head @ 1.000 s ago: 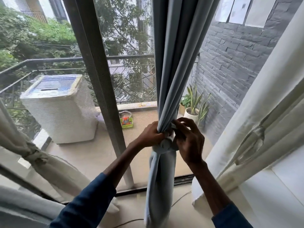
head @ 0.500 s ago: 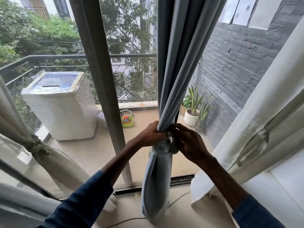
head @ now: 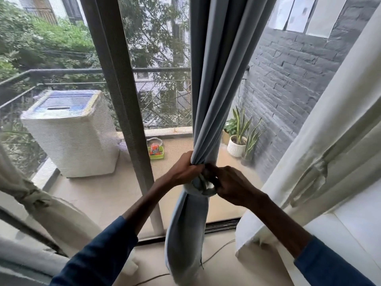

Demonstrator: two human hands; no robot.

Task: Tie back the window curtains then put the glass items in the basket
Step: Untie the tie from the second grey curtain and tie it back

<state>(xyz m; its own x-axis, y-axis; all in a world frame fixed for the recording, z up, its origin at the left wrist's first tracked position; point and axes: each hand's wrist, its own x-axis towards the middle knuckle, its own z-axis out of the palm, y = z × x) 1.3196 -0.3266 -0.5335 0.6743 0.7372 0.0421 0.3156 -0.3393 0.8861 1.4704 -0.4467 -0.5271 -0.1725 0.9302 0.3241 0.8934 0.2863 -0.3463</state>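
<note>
A grey-blue curtain (head: pixel 214 83) hangs in front of the window, gathered into a bunch at mid height. My left hand (head: pixel 185 170) grips the bunched fabric from the left. My right hand (head: pixel 231 184) pinches the tie-back band (head: pixel 203 187) wrapped around the curtain just below. Below the band the curtain hangs down to the floor. A cream curtain (head: pixel 39 199) at the far left is bound by its own tie. Another cream curtain (head: pixel 329 145) at the right has a tie around it. No glass items or basket are in view.
A dark window frame post (head: pixel 123 112) stands left of the blue curtain. Beyond the glass are a balcony with a covered washing machine (head: pixel 70 133), a potted plant (head: pixel 237 141) and a grey brick wall (head: pixel 288 79). A thin cable (head: pixel 216 254) lies on the floor.
My right hand has turned and dropped lower against the band, its fingers now tucked into the knot. The left hand keeps its grip. The view has shifted slightly.
</note>
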